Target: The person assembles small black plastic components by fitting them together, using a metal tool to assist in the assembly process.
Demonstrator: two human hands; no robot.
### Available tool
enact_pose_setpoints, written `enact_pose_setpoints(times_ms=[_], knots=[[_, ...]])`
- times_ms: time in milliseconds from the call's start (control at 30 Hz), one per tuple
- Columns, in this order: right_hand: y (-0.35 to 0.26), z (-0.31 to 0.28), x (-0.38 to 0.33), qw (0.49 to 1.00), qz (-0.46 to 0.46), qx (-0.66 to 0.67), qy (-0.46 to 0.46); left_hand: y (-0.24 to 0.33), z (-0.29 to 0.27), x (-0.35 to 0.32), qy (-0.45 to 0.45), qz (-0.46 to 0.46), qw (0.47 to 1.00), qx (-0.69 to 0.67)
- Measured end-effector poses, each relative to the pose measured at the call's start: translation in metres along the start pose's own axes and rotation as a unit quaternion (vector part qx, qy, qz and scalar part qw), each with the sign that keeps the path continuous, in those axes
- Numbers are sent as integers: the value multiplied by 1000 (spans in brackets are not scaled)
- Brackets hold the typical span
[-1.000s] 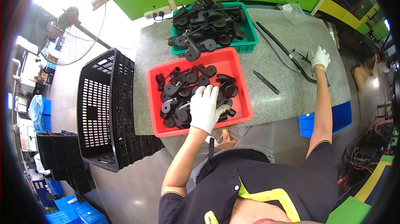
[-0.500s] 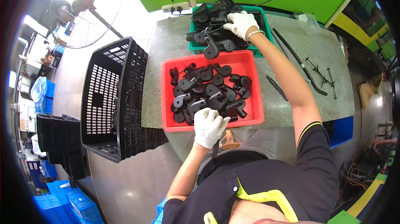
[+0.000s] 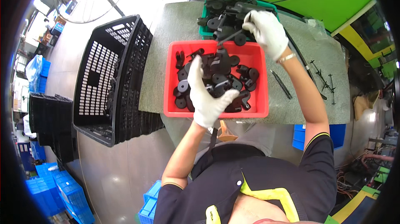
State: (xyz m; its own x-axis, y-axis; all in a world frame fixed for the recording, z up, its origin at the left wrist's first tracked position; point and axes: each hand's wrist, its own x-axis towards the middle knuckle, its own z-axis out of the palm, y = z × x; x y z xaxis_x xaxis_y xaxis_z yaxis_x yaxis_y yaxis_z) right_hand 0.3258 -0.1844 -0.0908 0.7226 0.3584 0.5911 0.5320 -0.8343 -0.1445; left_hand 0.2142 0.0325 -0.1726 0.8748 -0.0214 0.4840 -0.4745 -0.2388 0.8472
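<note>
Black moulded fittings [image 3: 220, 78]: probably light, stiff; grip at neck. Left hand [image 3: 205, 97]: spread, empty. Right hand [image 3: 268, 35]: curled, hold unclear.

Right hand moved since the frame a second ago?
Yes: left and away from the person across the grey table. The right hand has gone from beside the spindly black parts to the green bin.

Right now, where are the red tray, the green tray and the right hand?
Red tray [image 3: 262, 90]: head view, on its right wall.
Green tray [image 3: 203, 30]: head view, near its front left corner.
Right hand [image 3: 268, 34]: head view, on its back.
</note>
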Motion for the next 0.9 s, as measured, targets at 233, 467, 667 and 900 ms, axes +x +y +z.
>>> enact_pose_setpoints(times_ms=[233, 467, 667, 900], knots=[[-74, 25, -88, 981, 27, 177, -71, -32, -15, 3, -208, -107, 926, -296], [-84, 49, -108, 900, 266, 342, -48, -14, -10, -24, -128, -162, 917, -341], [-78, 54, -109, 899, 295, 322, -41, -14, 8, -9, -75, -175, 965, -177], [-60, 66, -117, 805, 374, 456, -63, -21, -20, 49, -200, -12, 926, 320]])
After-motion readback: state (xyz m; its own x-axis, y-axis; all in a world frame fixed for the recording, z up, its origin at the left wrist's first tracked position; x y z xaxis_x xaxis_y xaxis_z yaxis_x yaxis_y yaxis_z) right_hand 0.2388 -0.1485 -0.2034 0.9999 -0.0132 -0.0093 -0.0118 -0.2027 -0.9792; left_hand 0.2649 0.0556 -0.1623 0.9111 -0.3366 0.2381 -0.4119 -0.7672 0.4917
